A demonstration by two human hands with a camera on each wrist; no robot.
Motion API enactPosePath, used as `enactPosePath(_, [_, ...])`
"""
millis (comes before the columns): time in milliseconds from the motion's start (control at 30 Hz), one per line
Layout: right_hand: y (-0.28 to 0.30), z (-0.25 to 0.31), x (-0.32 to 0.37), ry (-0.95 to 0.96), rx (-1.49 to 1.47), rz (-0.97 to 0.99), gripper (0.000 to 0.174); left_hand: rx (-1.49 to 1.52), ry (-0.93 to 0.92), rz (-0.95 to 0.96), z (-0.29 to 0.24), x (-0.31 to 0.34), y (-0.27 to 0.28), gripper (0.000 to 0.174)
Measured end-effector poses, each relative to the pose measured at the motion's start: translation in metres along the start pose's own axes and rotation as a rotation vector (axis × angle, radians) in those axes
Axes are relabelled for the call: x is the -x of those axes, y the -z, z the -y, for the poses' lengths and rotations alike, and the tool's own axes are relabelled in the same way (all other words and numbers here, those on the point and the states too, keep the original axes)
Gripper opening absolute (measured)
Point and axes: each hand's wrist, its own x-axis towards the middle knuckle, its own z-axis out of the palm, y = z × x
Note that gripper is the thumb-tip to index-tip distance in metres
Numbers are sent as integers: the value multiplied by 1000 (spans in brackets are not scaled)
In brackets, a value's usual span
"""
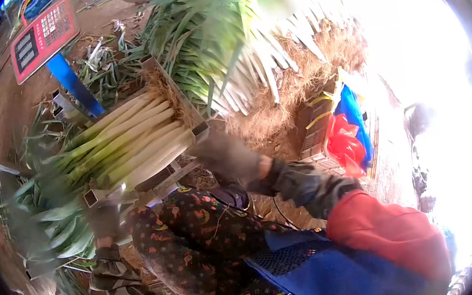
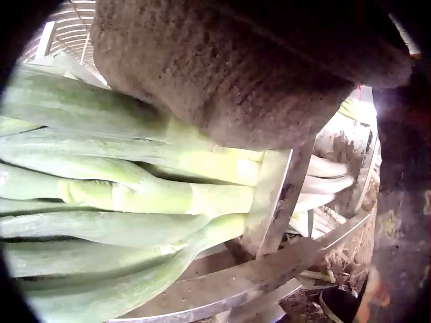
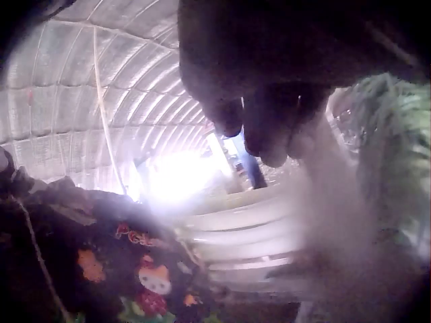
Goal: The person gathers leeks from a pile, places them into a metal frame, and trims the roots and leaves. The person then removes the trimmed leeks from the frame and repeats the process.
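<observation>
Leeks [image 1: 129,133] lie side by side in a metal frame [image 1: 174,90], roots toward its upper right end, green leaves [image 1: 67,225] spilling out at lower left. The gloved left hand [image 1: 104,221] is beside the frame's lower corner; in the left wrist view the glove [image 2: 215,74] covers part of the leeks [image 2: 168,195] by a metal bar [image 2: 269,202], its fingertips hidden. The gloved right hand [image 1: 228,157], blurred, is just right of the frame's root end. In the right wrist view its fingers [image 3: 269,145] hang bent above pale leek stalks [image 3: 236,232], with nothing visible in them.
A large pile of leeks [image 1: 224,44] lies beyond the frame. Right of it stands a crate [image 1: 314,144] with red bags [image 1: 345,141] and blue bags [image 1: 351,114]. A red scale display [image 1: 45,35] on a blue post [image 1: 74,84] rises at upper left. The person's patterned trousers [image 1: 198,227] are close below.
</observation>
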Motion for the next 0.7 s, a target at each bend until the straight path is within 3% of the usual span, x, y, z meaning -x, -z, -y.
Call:
enactPosePath(67, [31, -33, 27, -58, 37, -204, 28, 222, -28, -39, 22, -4, -30, 52])
enactPosePath(100, [54, -50, 29, -196, 371, -231, 26, 368, -46, -51, 33, -5, -43, 52])
enactPosePath(133, [69, -86, 29, -39, 374, -422, 28, 508, -61, -64, 22, -6, -33, 52])
enactPosePath(167, [93, -119, 32, -432, 664, -288, 31, 346, -19, -43, 10, -1, -22, 52])
enactPosePath(233, [133, -151, 24, -592, 618, -429, 38, -78, 88, 46, -51, 5, 44, 51])
enactPosePath(267, [149, -169, 29, -557, 703, -535, 43, -338, 159, 110, -62, 5, 57, 51])
enactPosePath(300, [160, -206, 27, -684, 914, -551, 48, -311, 177, 171, -59, 5, 54, 52])
enactPosePath(333, [169, -196, 17, -790, 869, -549, 52, -283, 195, 233, -52, 4, 47, 52])
enactPosePath(400, [183, -239, 7, -857, 1008, -453, 54, -133, 175, 242, -21, 4, 15, 54])
enactPosePath(433, [181, -257, 8, -813, 1081, -503, 54, -15, 139, 185, 12, 9, -19, 55])
enactPosePath(467, [176, -268, 3, -767, 1152, -554, 55, 21, 101, 102, 17, 13, -22, 56])
enactPosePath(533, [178, -238, -20, -954, 940, -448, 49, 3, 12, -82, -4, 16, -2, 59])
enactPosePath(600, [174, -241, -30, -1035, 950, -493, 46, -94, -13, -137, -20, 13, 15, 60])
enactPosePath(700, [180, -238, -32, -1019, 936, -481, 37, -229, 53, -17, -27, 4, 21, 58])
